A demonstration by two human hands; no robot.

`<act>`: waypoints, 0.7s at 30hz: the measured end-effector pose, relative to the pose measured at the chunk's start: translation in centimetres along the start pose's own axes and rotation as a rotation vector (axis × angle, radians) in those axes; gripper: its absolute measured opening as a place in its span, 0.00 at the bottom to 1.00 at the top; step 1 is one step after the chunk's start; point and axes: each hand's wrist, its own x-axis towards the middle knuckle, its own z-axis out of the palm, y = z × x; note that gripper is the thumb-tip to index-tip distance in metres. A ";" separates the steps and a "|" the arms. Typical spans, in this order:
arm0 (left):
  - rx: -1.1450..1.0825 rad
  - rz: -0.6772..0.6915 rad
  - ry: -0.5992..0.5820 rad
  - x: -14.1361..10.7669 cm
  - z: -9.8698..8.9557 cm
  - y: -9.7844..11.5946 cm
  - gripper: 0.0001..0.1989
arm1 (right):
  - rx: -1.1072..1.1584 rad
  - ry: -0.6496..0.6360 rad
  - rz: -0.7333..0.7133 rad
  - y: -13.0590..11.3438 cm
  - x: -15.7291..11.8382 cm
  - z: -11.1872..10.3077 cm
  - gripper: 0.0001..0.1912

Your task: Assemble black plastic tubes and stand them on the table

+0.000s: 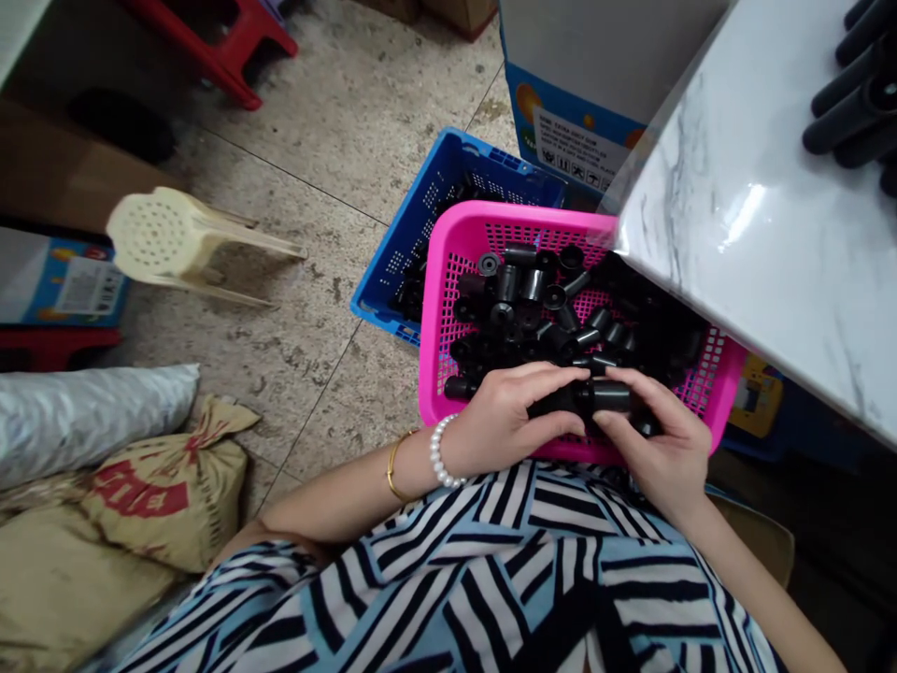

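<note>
"Speckled floor [301, 308], pink basket [432, 318] of black pieces [533, 284]. What's gripped?"

"Left hand [501, 421] clamps a dark tube [559, 402]; right hand [665, 439] pinches a shiny cylinder [611, 396], seemingly end to end, above the basket's near side."

"Best keep both in line, I'd say, and low, so slips land inside."

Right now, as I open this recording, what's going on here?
A person is handling small black parts over a pink basket. The left hand holds a dark tube, and the right hand holds a shiny black cylinder at its end; whether the two are joined is hard to tell. Many loose black pieces lie in the basket, which overlaps a blue crate in view. More black tubes lie on the marbled table.
</note>
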 end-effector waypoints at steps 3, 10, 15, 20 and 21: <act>0.049 0.028 -0.057 -0.5 -0.2 -0.1 0.23 | -0.036 -0.051 -0.010 0.1 -0.3 -0.2 0.16; 0.063 0.090 -0.140 -0.7 0.2 0.1 0.26 | -0.135 -0.142 -0.238 -0.4 -1.0 -0.2 0.25; 0.056 0.046 -0.177 0.3 0.2 1.3 0.29 | -0.132 -0.315 -0.438 -0.6 0.7 -0.8 0.25; 0.205 0.012 0.088 1.1 -2.0 0.7 0.03 | -0.426 -0.155 -0.432 0.1 5.4 -0.2 0.17; 0.267 0.010 0.128 1.2 -2.4 0.3 0.06 | -0.517 -0.150 -0.427 0.4 6.3 0.3 0.17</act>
